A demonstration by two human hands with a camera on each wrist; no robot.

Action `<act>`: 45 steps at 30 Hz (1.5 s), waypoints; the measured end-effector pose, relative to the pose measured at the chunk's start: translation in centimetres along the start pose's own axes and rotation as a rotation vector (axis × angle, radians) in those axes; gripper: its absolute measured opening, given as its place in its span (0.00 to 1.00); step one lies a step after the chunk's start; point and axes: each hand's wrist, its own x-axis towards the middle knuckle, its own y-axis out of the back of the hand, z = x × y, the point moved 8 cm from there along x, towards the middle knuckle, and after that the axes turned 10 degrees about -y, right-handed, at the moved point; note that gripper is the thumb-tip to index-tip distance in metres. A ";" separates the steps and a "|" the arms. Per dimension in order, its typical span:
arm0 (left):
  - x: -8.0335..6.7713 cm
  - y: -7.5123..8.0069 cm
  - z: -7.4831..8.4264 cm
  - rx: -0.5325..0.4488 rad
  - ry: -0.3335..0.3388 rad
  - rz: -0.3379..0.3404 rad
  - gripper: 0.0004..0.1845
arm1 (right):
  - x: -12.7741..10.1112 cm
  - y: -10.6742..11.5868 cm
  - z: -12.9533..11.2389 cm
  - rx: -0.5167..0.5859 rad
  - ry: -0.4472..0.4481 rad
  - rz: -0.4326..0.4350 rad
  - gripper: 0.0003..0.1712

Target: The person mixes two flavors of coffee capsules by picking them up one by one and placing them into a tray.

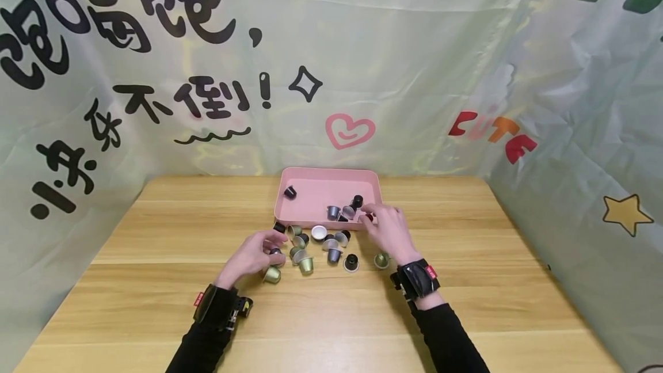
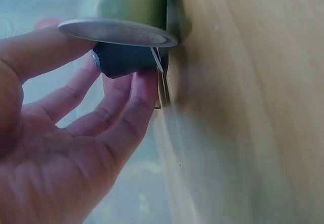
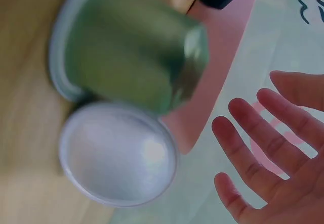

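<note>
My left hand (image 1: 257, 253) is at the left end of a cluster of coffee capsules, thumb and fingers around a dark coffee capsule (image 1: 275, 252). In the left wrist view, fingertips meet this dark capsule (image 2: 126, 59), partly hidden behind the silver rim of a green capsule (image 2: 131, 6). Over the front right corner of the pink tray (image 1: 305, 220), my right hand (image 1: 388, 230) has its fingers spread, beside a dark red capsule (image 1: 369, 217). The right wrist view shows that hand (image 3: 273, 153) holding nothing. Several black and grey-blue capsules lie in the tray, including a grey-blue one (image 1: 333, 212).
Green, grey and black capsules lie on the wooden table (image 1: 331, 315) before the tray. A black capsule (image 1: 351, 262) stands on its rim; a green one (image 1: 381, 260) sits apart to the right. Printed curtain (image 1: 414, 73) hangs behind the table and along its sides.
</note>
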 end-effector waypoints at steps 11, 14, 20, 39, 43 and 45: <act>-0.1 0.5 -0.2 -0.002 0.000 0.046 0.20 | -1.9 -0.2 0.5 0.176 0.055 0.038 0.11; -0.2 0.6 -0.2 -0.010 0.010 0.059 0.21 | -1.8 -0.1 0.5 0.196 0.057 0.048 0.12; -0.3 0.7 -0.4 -0.020 0.043 0.061 0.21 | -1.8 0.2 0.6 0.192 0.045 0.057 0.12; -0.2 2.1 0.3 0.010 0.000 0.172 0.19 | -1.8 0.6 0.8 0.196 0.041 0.074 0.13; -0.1 2.3 0.5 -0.018 -0.029 0.181 0.19 | -1.8 0.5 0.9 0.201 0.039 0.071 0.12; -0.1 2.4 0.6 -0.028 -0.042 0.185 0.19 | -1.8 0.5 1.0 0.206 0.035 0.069 0.11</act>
